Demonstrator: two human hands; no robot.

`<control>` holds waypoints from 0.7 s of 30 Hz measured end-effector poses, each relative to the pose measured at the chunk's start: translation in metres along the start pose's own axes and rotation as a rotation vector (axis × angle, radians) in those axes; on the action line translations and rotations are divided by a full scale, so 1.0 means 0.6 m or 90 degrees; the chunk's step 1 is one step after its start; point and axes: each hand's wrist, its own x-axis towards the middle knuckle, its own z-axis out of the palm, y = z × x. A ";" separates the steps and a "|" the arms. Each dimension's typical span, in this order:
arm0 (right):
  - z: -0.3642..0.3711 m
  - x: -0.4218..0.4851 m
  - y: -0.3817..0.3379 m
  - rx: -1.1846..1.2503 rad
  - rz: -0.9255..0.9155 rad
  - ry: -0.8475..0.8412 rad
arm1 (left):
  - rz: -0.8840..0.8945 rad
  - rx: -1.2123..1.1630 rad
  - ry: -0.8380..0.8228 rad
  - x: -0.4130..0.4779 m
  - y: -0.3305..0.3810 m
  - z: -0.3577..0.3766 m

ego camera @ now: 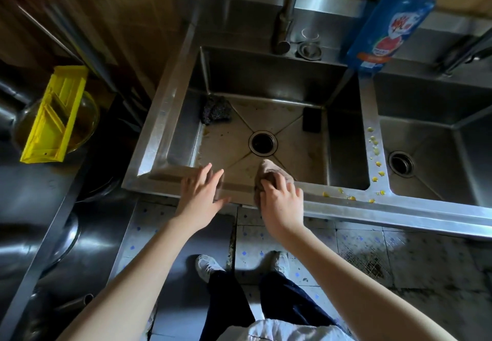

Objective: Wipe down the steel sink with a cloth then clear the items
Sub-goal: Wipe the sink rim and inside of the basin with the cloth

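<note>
Steel sink (170, 117) wiping barely begun: right hand (282, 202) grips cloth (271, 171) on near rim, left hand (202, 194) spread, empty. Grime, scourer (216, 109), sponge (312, 119), yellow spills (374, 151) all remain.

Dark trousers (230, 300); white trainers (206, 266); pale top (279, 331)

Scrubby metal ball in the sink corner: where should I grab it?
Come from above and pinch the scrubby metal ball on its near and right sides. It sits tucked into the far left corner of the left basin, so the walls probably block the other sides.
</note>
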 end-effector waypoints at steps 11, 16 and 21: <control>-0.014 0.012 0.001 -0.036 -0.042 -0.054 | -0.057 -0.005 0.025 0.000 -0.009 -0.008; -0.026 -0.004 0.087 -0.060 0.020 -0.042 | -0.060 0.001 0.006 0.003 0.000 0.002; -0.029 -0.016 0.136 -0.062 0.043 -0.032 | -0.059 -0.008 -0.006 0.005 0.005 0.009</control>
